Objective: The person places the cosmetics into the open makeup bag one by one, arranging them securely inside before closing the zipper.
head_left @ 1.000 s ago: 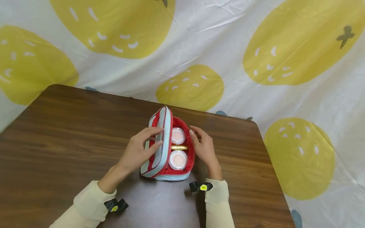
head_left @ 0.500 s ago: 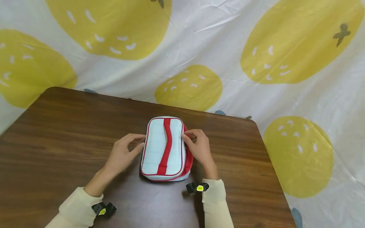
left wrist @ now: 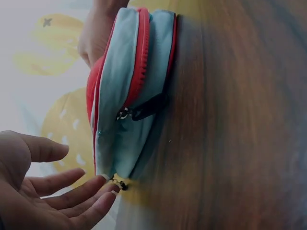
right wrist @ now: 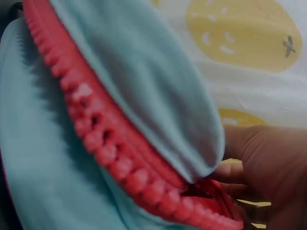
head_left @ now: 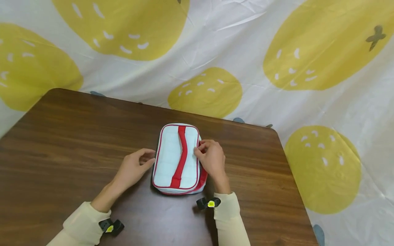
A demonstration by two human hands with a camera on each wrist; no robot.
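A pale blue cosmetic bag [head_left: 167, 157] with red piping lies on the table, its lid down over the base. A red strap handle [head_left: 183, 150] runs along the lid. My right hand [head_left: 213, 159] pinches the lid's right edge, where a strip of red lining shows. In the right wrist view, the red zipper teeth [right wrist: 115, 153] are parted and the lid sits raised above them. My left hand [head_left: 130, 167] is relaxed, fingertips right at the bag's left side. A dark zipper pull [left wrist: 151, 106] hangs on that side in the left wrist view.
The brown wooden table [head_left: 92, 136] extends around the bag. Behind its far edge hangs a white cloth [head_left: 246, 44] with yellow fruit prints. A small black camera [head_left: 112, 227] is strapped on the left wrist, another [head_left: 207, 203] on the right.
The bag's lid has swung from standing up on the left to lying over the base, covering two round compacts and a gold tube. My left hand has let go of the lid and drawn left.
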